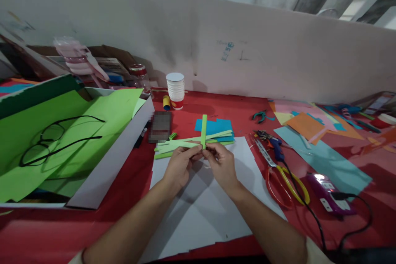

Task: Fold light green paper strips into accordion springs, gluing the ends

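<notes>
A light green paper strip (203, 129) stands up between my two hands, its lower end pinched at the fingertips. My left hand (181, 163) is closed on that end from the left. From the right, my right hand (223, 165) closes on the same end with thumb and fingers. Just behind my hands, more green paper strips (168, 145) lie in a loose fan, partly over a blue paper piece (213, 125). White paper sheets (201, 218) spread out beneath my hands and forearms. A small curled green paper coil (173, 136) sits left of the strips.
At left is a box (114, 165) with green sheets and eyeglasses (46, 148). Behind stand stacked paper cups (175, 90). On the right lie scissors (286, 181), a glue gun (276, 148), a purple power strip (329, 196) with a cord, pliers (260, 116) and coloured papers (309, 126).
</notes>
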Demonstrator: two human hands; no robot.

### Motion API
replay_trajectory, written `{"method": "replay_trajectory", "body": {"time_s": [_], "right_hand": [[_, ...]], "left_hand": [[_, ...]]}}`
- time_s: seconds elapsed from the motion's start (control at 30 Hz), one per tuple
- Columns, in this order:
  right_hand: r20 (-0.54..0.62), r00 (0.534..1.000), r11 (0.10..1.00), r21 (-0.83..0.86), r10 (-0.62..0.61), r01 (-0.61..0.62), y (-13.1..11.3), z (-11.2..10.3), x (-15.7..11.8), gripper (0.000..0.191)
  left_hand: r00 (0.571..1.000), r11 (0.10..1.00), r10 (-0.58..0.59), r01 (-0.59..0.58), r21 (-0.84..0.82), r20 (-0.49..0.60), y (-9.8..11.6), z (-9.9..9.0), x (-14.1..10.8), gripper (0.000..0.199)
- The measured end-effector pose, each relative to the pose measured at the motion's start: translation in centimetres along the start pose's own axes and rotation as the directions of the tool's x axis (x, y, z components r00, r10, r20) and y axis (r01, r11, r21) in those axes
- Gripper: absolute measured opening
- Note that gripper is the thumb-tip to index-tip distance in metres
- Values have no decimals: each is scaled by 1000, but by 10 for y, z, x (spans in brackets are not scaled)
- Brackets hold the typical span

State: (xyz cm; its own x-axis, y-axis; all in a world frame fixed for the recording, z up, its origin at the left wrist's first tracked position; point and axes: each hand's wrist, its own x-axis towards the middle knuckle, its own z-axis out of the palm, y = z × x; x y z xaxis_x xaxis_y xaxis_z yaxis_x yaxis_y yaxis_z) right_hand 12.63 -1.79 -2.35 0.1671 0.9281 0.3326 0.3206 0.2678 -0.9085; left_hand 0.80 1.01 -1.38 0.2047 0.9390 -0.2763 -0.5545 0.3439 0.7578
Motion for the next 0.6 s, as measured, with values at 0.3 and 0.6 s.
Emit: {"method": "replay_trajectory", "body": {"time_s": [0.3, 0.6], "right_hand": [[2, 1000, 1000, 14, -1, 1, 4, 1, -1, 16], [12, 999, 998, 55, 37, -37, 3, 2, -1, 17]], "left_hand": [[1000, 1000, 17, -17, -12, -9, 0, 1, -2, 16], [995, 994, 92, -94, 47, 32, -1, 1, -3, 8]]}}
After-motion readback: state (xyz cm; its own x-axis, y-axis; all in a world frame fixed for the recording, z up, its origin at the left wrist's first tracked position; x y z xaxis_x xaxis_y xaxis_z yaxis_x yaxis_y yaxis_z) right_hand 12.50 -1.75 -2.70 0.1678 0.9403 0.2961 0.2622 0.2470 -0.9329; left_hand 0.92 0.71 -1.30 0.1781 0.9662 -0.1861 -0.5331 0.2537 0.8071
